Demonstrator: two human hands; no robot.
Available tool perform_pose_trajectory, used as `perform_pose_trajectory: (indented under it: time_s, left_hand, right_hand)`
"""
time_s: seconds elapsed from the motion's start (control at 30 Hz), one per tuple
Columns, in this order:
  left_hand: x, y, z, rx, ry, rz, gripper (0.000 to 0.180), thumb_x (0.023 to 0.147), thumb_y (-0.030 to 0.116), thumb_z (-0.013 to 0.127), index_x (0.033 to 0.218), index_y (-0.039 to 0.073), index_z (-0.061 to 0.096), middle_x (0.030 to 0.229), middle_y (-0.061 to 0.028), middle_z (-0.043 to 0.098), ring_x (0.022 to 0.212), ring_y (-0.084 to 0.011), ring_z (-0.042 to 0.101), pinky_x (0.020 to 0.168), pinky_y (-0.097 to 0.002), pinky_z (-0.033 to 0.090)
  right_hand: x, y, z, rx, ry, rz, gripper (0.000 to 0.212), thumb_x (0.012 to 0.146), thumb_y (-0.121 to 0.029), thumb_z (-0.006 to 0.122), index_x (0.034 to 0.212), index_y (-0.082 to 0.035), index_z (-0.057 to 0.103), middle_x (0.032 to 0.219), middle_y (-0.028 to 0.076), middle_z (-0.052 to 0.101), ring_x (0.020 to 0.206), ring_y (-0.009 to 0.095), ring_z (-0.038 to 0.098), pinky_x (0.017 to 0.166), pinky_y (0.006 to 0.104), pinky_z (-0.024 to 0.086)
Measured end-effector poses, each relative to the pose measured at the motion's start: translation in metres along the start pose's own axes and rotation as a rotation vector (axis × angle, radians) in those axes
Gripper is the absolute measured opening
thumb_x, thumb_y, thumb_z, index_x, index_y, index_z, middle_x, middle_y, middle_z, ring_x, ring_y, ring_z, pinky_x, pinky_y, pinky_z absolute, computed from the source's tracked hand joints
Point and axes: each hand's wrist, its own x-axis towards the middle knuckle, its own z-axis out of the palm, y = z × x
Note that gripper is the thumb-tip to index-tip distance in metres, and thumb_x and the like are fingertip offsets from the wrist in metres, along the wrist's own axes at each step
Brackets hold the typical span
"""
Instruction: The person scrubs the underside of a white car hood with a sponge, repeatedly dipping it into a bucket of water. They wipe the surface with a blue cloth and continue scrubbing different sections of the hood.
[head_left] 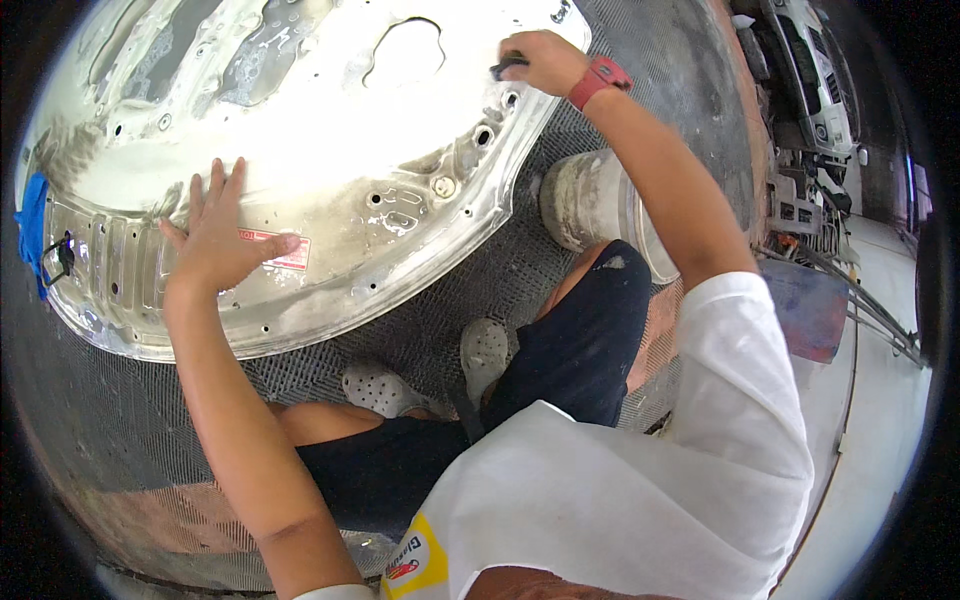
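A large pale car hood (pixel 330 130) lies with its ribbed inner side up, wet and shiny in places. My left hand (pixel 219 230) rests on its near left part, fingers spread, the thumb over a red and white label (pixel 292 252). At the hood's far right edge, my right hand (pixel 546 62) is closed around a small dark pad (pixel 508 67) pressed to the surface. Most of that pad is hidden under the fingers, so its exact kind cannot be made out. A red watch (pixel 600 82) is on my right wrist.
A dirty whitish bucket (pixel 578 195) stands by my right knee. Blue tape or cloth (pixel 33 225) hangs at the hood's left end, beside a black latch (pixel 62 256). Patterned dark matting (pixel 430 290) covers the floor. A white vehicle (pixel 812 75) is at the far right.
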Motion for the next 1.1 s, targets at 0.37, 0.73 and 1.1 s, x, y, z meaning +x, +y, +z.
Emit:
perform_pose_trajectory:
  time_s: [0.37,0.73,1.1]
  left_hand:
    - [0.000,0.002,0.000,0.032,-0.011,-0.032,0.143,0.057,0.074,0.091,0.174,0.025,0.023,0.182,-0.0069,0.014,0.169,-0.0303,0.006,0.128,-0.0731,-0.006]
    - [-0.001,-0.002,0.001,0.008,0.016,-0.016,0.143,0.056,0.076,0.090,0.173,0.024,0.026,0.181,-0.0088,0.018,0.169,-0.0291,0.008,0.129,-0.0724,-0.006]
    - [0.001,-0.007,0.003,-0.045,0.035,0.026,0.143,0.056,0.078,0.089,0.173,0.022,0.027,0.181,-0.0100,0.018,0.169,-0.0306,0.006,0.128,-0.0723,-0.009]
  right_hand:
    - [-0.035,-0.029,0.041,0.351,0.404,0.540,0.039,0.087,-0.033,0.084,0.099,0.003,0.078,0.090,0.025,0.077,0.084,0.039,0.075,0.081,0.0454,0.058]
    - [-0.061,-0.098,0.059,0.336,0.553,0.738,0.032,0.087,-0.026,0.082,0.089,0.005,0.073,0.077,0.024,0.072,0.074,0.038,0.072,0.074,0.0444,0.056]
    - [-0.051,-0.075,0.048,0.366,0.420,0.572,0.039,0.088,-0.029,0.081,0.109,0.003,0.074,0.103,0.026,0.077,0.098,0.043,0.074,0.090,0.0459,0.058]
